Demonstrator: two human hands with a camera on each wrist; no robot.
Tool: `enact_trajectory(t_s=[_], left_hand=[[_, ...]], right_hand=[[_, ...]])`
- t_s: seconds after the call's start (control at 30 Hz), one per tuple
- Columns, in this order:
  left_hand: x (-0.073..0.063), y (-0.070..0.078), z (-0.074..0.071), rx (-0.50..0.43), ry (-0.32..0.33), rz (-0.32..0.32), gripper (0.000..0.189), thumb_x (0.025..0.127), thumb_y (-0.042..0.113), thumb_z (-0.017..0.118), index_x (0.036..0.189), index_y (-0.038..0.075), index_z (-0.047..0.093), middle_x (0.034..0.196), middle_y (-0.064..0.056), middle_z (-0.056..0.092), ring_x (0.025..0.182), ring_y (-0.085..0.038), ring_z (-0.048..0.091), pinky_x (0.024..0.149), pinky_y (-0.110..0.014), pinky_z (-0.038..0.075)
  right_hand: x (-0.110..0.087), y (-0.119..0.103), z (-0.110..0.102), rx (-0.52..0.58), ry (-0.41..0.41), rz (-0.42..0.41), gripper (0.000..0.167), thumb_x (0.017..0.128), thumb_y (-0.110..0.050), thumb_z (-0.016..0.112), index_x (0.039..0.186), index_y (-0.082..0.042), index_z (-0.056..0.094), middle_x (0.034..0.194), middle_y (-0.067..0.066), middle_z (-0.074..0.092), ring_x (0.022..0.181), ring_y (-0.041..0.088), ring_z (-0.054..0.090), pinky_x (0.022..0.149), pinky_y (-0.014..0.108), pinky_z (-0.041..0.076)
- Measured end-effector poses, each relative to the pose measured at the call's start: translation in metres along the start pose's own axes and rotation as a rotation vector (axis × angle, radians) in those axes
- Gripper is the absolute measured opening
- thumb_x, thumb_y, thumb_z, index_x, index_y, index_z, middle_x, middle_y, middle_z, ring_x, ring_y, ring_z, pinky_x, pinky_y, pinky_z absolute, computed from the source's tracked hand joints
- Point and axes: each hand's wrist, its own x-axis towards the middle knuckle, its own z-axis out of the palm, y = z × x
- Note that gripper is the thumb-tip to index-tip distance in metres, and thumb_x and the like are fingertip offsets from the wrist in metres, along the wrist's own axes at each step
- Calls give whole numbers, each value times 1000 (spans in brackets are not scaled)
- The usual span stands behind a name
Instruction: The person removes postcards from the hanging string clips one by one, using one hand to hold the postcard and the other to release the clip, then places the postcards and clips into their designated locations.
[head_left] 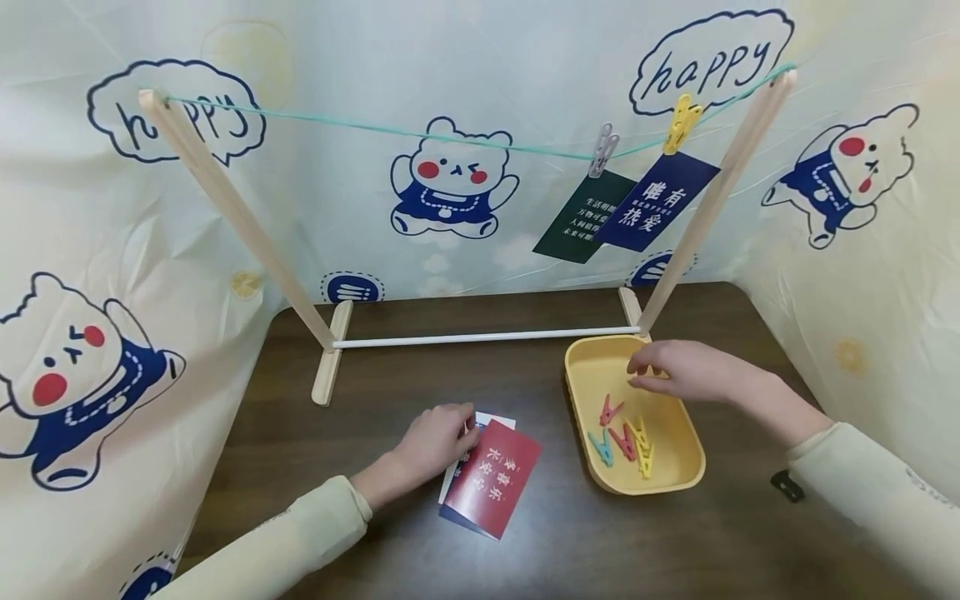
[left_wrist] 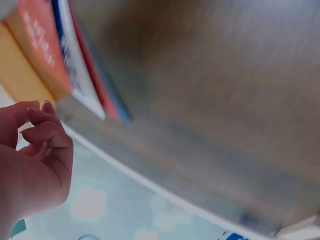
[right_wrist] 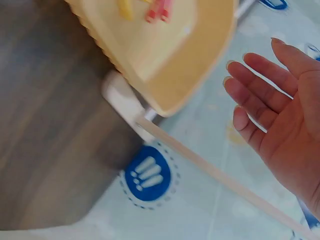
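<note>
My left hand (head_left: pixel 438 435) is over the table at the upper left of a small stack of cards, its fingers loosely curled and nothing between them. On top of the stack is a red card (head_left: pixel 497 479) with white characters; white and blue edges show beneath it. The left wrist view shows the stacked cards fanned beside the hand (left_wrist: pixel 40 155). Above the far right part of a yellow tray (head_left: pixel 577 417) is my right hand (head_left: pixel 686 369), holding nothing. Its fingers are spread and relaxed in the right wrist view. Inside the tray lie several small clothespins (head_left: pixel 622 440) in pink, yellow and teal.
Behind the tray, a wooden frame (head_left: pixel 240 221) holds up a teal string (head_left: pixel 360 127). A clear clothespin (head_left: pixel 603 150) carries a green card (head_left: pixel 581 218), and a yellow clothespin (head_left: pixel 682 123) a blue card (head_left: pixel 658 200). A white rod (head_left: pixel 480 337) joins the feet. A small black object (head_left: pixel 787 486) lies right of the tray.
</note>
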Motion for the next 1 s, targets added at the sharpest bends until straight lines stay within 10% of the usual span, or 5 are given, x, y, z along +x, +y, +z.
enact_trajectory(t_s=[0.7, 1.0], left_hand=[[112, 61, -81, -225, 336, 192, 16, 100, 24, 73, 105, 10, 69, 96, -2, 69, 82, -15, 62, 74, -28, 56], [151, 74, -124, -381, 413, 186, 21, 101, 17, 71, 118, 5, 66, 111, -9, 66, 84, -20, 62, 74, -29, 57]], right_hand=[[-8, -31, -98, -112, 302, -76, 17, 101, -18, 70, 117, -13, 73, 105, -1, 74, 89, 14, 68, 77, 38, 61], [3, -59, -174, -132, 561, 51, 31, 103, -23, 68, 128, -5, 68, 106, 14, 75, 90, 26, 70, 72, 27, 58]])
